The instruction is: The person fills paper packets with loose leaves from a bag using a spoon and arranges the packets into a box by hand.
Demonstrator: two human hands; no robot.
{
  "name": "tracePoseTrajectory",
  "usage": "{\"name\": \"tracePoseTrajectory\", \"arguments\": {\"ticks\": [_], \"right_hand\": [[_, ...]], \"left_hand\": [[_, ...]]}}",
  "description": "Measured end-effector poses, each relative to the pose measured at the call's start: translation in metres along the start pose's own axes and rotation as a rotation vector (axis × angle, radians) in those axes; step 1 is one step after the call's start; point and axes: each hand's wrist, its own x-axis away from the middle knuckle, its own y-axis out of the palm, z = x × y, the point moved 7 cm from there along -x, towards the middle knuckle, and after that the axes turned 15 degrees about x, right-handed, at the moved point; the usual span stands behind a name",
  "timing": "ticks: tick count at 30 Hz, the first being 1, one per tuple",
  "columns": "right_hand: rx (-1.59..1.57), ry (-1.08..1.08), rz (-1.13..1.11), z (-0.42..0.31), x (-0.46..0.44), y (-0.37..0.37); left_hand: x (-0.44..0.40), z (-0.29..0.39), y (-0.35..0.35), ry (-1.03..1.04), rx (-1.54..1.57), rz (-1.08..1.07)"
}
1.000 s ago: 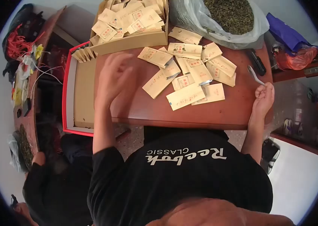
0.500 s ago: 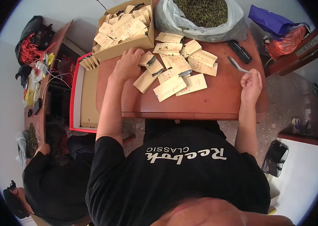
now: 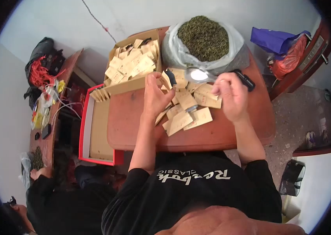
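Note:
My left hand point(image 3: 155, 96) pinches a small tan paper packet point(image 3: 167, 80) with a dark inner lining, raised above the tabletop. In my right hand point(image 3: 232, 96) is a metal spoon point(image 3: 197, 74), its shiny bowl pointing left toward the packet. I cannot make out whether anything lies in the bowl. Beneath and between the hands, several printed paper packets point(image 3: 179, 122) overlap in a loose pile. Beyond them stands a clear plastic bag point(image 3: 173, 53) filled with dried green leaves point(image 3: 204, 37).
A cardboard box point(image 3: 128, 87) full of packets sits at the table's point(image 3: 134, 125) back left. Beside it is a red-edged tray point(image 3: 88, 135) with several packets at its far end. A black object point(image 3: 245, 80) lies behind my right hand. Another person point(image 3: 67, 203) works at the left bench.
My left hand has lifted a packet off the pile and moved right. My right hand has swung the spoon left, over the packets. The camera view has shifted.

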Motion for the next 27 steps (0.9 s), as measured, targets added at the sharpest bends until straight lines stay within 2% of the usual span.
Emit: {"name": "tracePoseTrajectory", "arguments": {"ticks": [3,9,12,15,18,21,24,27], "right_hand": [[0.179,-0.280,0.033,-0.026,-0.016,0.006],[0.452,-0.497,0.009,-0.033,-0.028,0.017],[0.518,-0.496,-0.022,-0.027,-0.028,0.016],[0.339,-0.368,-0.073,-0.003,-0.033,0.017],[-0.035,0.050,-0.153,0.035,-0.037,0.021],[-0.178,0.154,-0.190,0.053,-0.040,0.022],[0.104,-0.001,-0.177,0.032,-0.043,0.019],[0.363,-0.205,-0.198,0.006,-0.046,0.022]], "left_hand": [[-0.013,0.008,0.019,0.048,0.002,0.026],[-0.025,0.008,0.039,0.047,0.020,-0.012],[-0.028,0.005,0.042,0.101,0.003,-0.030],[-0.027,0.009,0.045,0.122,0.124,-0.071],[-0.022,-0.002,0.048,0.085,0.238,-0.091],[-0.018,-0.009,0.051,0.029,0.347,-0.143],[-0.018,-0.008,0.048,0.057,0.396,-0.104],[-0.016,-0.003,0.049,0.130,0.252,-0.097]]}}
